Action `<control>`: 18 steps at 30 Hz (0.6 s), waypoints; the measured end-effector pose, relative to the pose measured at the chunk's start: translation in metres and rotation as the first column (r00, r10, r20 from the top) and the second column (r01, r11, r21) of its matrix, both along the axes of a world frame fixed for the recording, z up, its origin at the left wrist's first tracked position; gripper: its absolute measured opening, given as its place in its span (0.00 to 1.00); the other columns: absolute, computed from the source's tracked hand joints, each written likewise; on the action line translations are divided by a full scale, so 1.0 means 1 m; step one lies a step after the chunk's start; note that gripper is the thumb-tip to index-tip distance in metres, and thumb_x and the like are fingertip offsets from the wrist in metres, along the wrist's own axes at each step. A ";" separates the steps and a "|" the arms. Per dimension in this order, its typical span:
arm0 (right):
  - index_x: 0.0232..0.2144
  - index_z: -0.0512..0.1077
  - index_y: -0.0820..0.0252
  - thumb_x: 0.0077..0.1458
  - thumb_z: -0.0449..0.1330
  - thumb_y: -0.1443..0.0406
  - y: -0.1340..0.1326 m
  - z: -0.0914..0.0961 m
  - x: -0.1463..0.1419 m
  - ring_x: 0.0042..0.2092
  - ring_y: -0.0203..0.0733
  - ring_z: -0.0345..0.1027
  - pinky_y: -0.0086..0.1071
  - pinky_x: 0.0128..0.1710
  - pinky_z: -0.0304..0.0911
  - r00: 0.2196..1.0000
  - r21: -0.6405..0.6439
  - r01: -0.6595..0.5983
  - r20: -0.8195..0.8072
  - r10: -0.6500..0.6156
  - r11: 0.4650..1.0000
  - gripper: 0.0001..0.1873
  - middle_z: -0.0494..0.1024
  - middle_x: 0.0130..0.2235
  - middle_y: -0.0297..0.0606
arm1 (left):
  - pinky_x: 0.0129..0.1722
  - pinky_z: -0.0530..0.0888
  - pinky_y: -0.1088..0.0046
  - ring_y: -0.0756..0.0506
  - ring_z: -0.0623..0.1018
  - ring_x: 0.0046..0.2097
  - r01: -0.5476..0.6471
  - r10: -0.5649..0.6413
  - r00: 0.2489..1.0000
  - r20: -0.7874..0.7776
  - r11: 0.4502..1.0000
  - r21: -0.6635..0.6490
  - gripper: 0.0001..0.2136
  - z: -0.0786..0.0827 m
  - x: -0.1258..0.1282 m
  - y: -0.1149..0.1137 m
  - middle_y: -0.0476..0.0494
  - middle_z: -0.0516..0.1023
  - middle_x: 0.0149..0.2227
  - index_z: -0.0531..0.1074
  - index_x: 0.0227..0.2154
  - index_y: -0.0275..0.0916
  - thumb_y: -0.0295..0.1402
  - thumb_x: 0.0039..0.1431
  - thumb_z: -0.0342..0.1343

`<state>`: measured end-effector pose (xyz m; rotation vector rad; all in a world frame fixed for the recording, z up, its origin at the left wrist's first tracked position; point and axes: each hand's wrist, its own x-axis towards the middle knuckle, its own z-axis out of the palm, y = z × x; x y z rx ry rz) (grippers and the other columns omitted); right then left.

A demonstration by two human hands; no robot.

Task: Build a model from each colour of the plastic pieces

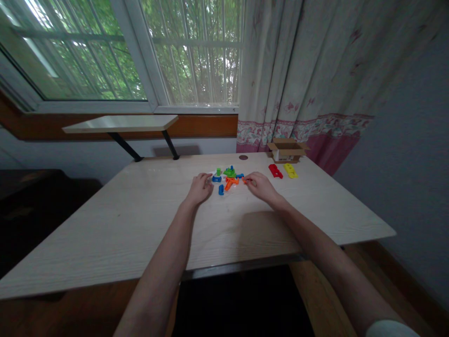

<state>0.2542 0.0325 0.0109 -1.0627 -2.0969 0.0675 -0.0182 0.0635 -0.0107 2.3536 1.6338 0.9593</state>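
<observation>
A cluster of small plastic toy pieces lies in the middle of the pale wood-grain table (140, 220). It includes a green piece (229, 172), a blue piece (216, 179), a second blue piece (221, 189) and an orange piece (230, 183). My left hand (200, 188) rests at the cluster's left side, its fingertips at a white piece (212, 173). From the right, my right hand (261, 186) reaches in, pinching a small orange piece (244, 179). Farther right lie a red piece (275, 171) and a yellow piece (290, 171), neither touched.
A small open cardboard box (287, 150) stands at the table's far right corner. Behind the table are a window (84, 51), a floral curtain (270, 70) and a narrow white shelf (121, 123) on black brackets. A grey wall (403, 140) runs along the right.
</observation>
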 end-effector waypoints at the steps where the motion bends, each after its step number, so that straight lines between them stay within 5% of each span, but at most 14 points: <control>1: 0.34 0.74 0.60 0.53 0.53 0.71 0.000 0.000 0.000 0.40 0.41 0.68 0.34 0.43 0.62 1.000 0.000 0.001 0.000 -0.001 1.000 0.10 0.77 0.36 0.41 | 0.53 0.62 0.61 0.40 0.66 0.53 -0.002 0.003 0.998 -0.059 1.000 0.008 0.23 -0.002 0.000 0.000 0.35 0.66 0.52 0.64 0.53 0.36 0.33 0.52 0.49; 4: 0.34 0.74 0.60 0.53 0.54 0.72 0.000 -0.001 0.000 0.40 0.40 0.68 0.35 0.43 0.62 1.000 0.002 0.004 0.004 -0.004 1.000 0.10 0.77 0.36 0.40 | 0.52 0.62 0.58 0.36 0.64 0.54 -0.045 0.039 0.979 -0.201 0.999 -0.025 0.27 -0.005 0.002 -0.002 0.34 0.58 0.58 0.58 0.58 0.38 0.33 0.53 0.49; 7: 0.34 0.74 0.60 0.53 0.54 0.72 0.002 -0.002 0.001 0.39 0.41 0.68 0.35 0.43 0.62 1.000 0.018 0.002 0.011 -0.002 1.000 0.09 0.77 0.35 0.40 | 0.50 0.63 0.57 0.35 0.64 0.53 -0.072 0.057 0.962 -0.268 0.996 -0.047 0.23 -0.007 0.003 -0.002 0.36 0.58 0.58 0.61 0.55 0.42 0.36 0.56 0.47; 18: 0.33 0.74 0.61 0.53 0.54 0.72 0.004 -0.005 0.002 0.39 0.40 0.68 0.34 0.41 0.62 1.000 0.034 -0.014 0.013 0.014 0.999 0.09 0.77 0.35 0.41 | 0.49 0.62 0.59 0.38 0.65 0.50 -0.035 0.041 0.980 -0.195 0.999 0.035 0.13 -0.008 0.000 0.003 0.37 0.67 0.46 0.70 0.40 0.39 0.36 0.51 0.53</control>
